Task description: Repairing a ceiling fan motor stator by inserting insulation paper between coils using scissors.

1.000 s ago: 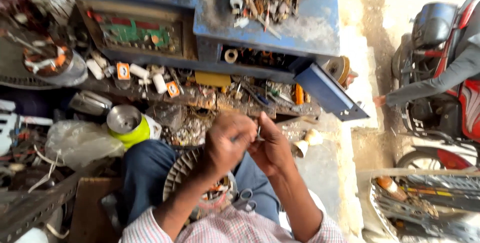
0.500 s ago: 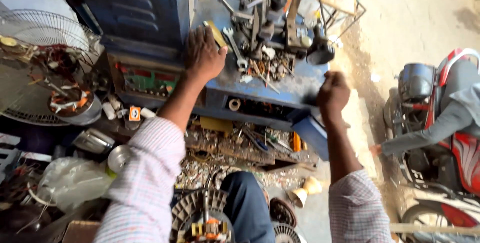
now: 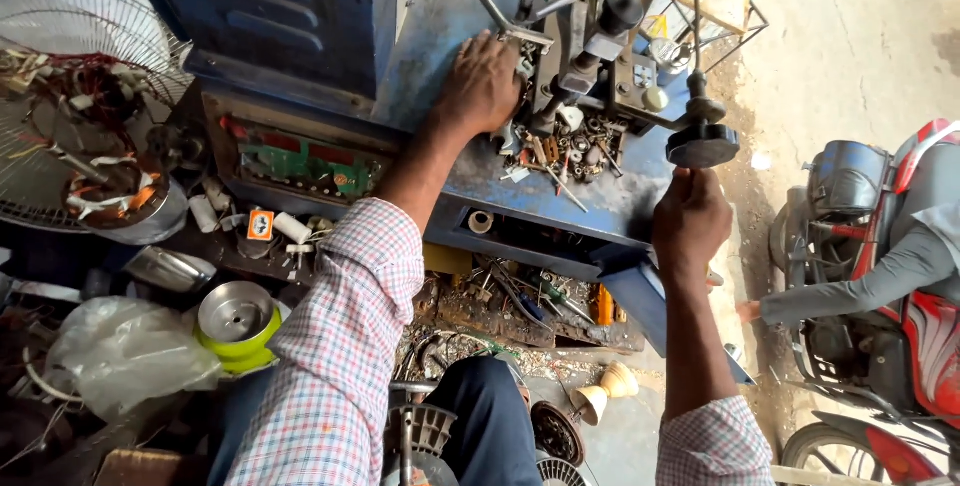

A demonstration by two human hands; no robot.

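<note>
- The blue worktop [image 3: 470, 186] fills the middle of the view, its paint worn and dusty; its top edge is cut off, so how far back the machine [image 3: 590, 56] on it reaches cannot be seen.
- A parked motorbike [image 3: 880, 276] stands on the sandy ground to the right, half out of frame, with another person's grey sleeve [image 3: 880, 281] stretched across it; the rest of that person is out of view.
- A wire fan guard [image 3: 80, 96] leans at the left, cut by the edge, with tangled strips and wire inside it.
- A crumpled clear plastic bag [image 3: 125, 351] lies low on the left beside a green and silver drum [image 3: 238, 324].
- The left hand [image 3: 485, 86] lies flat on the worktop, fingers spread and pressed down next to the machine's base; the fingertips are hidden behind metal parts.
- The right hand [image 3: 690, 221] is closed just under the round black knob [image 3: 703, 144] at the worktop's right edge, probably gripping its stem, though the fingers curl away out of sight.
- Small screws and bits [image 3: 575, 151] litter the worktop between the two hands, too small to sort out.
</note>
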